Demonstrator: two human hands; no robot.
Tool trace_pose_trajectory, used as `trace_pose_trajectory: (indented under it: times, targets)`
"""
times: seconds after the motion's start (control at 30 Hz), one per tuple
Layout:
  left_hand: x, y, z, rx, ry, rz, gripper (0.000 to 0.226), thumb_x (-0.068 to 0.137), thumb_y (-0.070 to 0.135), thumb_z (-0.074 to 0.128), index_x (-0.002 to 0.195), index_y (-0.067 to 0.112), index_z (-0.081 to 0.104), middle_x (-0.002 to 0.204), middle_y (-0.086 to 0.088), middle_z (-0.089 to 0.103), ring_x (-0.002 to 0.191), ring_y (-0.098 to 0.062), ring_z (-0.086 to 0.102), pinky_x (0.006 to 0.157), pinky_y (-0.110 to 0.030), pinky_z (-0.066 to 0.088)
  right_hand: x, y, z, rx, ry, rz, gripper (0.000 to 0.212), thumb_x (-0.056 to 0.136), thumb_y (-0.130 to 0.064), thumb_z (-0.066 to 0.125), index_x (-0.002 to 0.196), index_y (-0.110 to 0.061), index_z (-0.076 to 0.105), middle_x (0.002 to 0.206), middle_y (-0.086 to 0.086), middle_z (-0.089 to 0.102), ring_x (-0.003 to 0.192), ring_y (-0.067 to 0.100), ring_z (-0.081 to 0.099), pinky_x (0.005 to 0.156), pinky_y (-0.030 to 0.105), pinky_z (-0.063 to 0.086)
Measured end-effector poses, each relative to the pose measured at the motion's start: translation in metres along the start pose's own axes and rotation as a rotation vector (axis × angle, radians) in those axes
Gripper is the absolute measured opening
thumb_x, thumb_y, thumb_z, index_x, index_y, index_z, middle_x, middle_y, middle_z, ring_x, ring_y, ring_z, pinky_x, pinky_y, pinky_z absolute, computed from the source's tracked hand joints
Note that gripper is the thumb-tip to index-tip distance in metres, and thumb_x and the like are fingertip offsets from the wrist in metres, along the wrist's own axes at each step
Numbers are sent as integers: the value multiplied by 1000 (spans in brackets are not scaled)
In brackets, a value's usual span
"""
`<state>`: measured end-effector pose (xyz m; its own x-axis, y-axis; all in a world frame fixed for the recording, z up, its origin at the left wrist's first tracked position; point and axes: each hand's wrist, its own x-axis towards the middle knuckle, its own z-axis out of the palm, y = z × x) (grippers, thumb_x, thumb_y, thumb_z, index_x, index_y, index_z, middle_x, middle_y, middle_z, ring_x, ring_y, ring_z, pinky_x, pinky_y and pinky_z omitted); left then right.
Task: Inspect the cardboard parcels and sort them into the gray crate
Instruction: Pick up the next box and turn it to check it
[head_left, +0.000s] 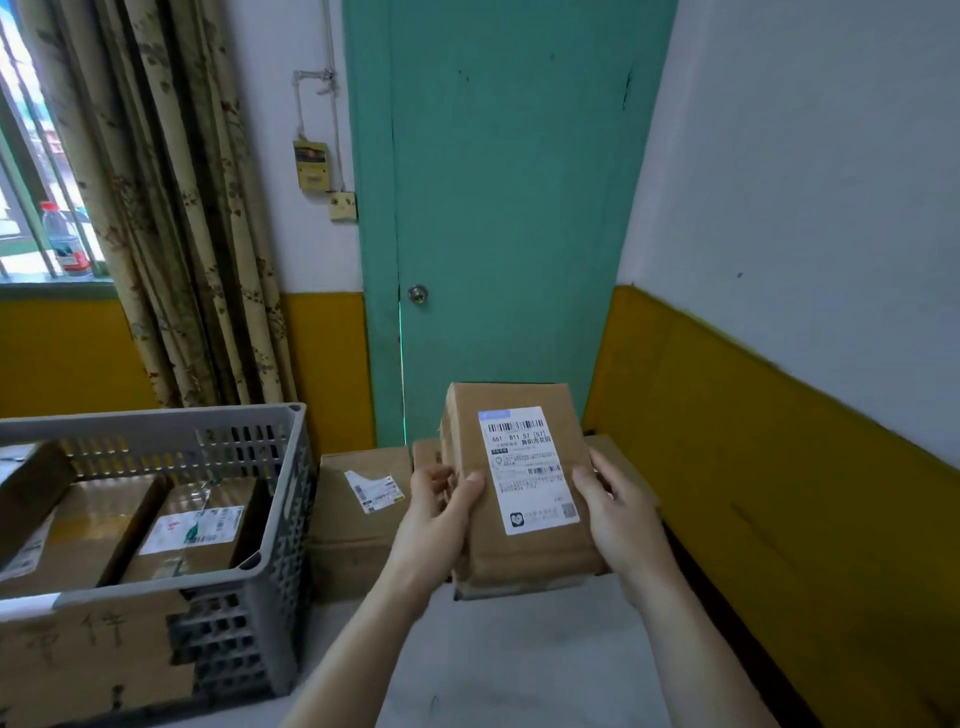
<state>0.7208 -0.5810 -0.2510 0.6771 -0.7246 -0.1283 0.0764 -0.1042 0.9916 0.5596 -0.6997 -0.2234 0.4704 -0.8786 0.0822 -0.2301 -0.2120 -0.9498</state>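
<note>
Parcel (524, 488) held upright — between both hands (441, 512).

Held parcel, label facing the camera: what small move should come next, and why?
Probably carry the parcel left and lower it into the gray crate. The left hand and right hand grip its sides, the shipping label faces up as if being read, and the crate, holding other boxes, shows a free gap at its right end.
</note>
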Motion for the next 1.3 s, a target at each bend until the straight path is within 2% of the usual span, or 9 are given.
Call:
trace_pose_trajectory:
  times: [0.2,0.3,0.37,0.53,0.67,0.77,0.97,1.2,1.3]
  targets:
    - [1,-16,40,39,-213,-48,32,88,62,63,119,55,59,110,27,75,101,0,73,95,-36,59,0,25,-37,-55,96,88,35,106,-44,45,88,-64,68,93,-32,73,97,4,70,84,39,59]
    - [0,-19,62,42,-239,-51,50,82,61,62,130,49,61,115,22,76,106,-5,73,98,-42,59,6,37,-56,-63,100,113,33,104,-49,42,88,-61,68,88,-32,73,87,-3,71,77,37,59]
    - [3,-21,79,69,-225,-45,54,83,58,65,134,41,63,113,19,77,104,-7,74,97,-43,60,13,46,-70,-67,99,128,33,101,-54,40,86,-55,69,84,-34,72,81,-8,70,73,34,57]
    - [14,-39,134,155,-136,-78,32,97,45,65,126,33,70,108,15,78,99,-8,74,92,-42,62,40,87,-115,-97,39,192,41,89,-63,33,95,-47,71,89,-16,78,85,8,75,84,45,61]
    - [23,-58,186,199,-92,-116,32,97,41,67,125,26,68,112,6,77,99,-15,74,85,-44,64,61,126,-152,-168,38,231,41,99,-55,38,85,-39,73,87,-11,77,88,13,73,89,49,59]
    - [29,-75,222,211,-98,-181,30,98,37,68,124,22,66,112,1,76,99,-19,74,85,-47,64,77,157,-179,-175,-15,305,44,106,-44,40,85,-23,72,78,-8,76,75,5,73,87,49,60]
    - [35,-111,261,256,-128,-296,29,99,34,66,124,18,65,110,-3,75,99,-22,74,86,-47,64,91,203,-203,-232,-75,395,46,108,-42,40,105,-10,73,63,-16,68,53,-5,64,63,22,53]
    - [46,-144,284,276,-170,-421,37,100,33,64,134,21,59,111,-2,73,97,-18,73,73,-29,63,103,253,-208,-339,-117,487,47,109,-42,36,116,-9,69,106,2,72,70,5,56,61,21,39]
    - [55,-155,292,288,-165,-426,35,101,31,62,135,23,57,115,-4,71,99,-20,72,78,-33,64,115,270,-205,-327,-153,538,49,108,-46,36,126,-10,66,126,13,68,98,20,64,88,33,46]
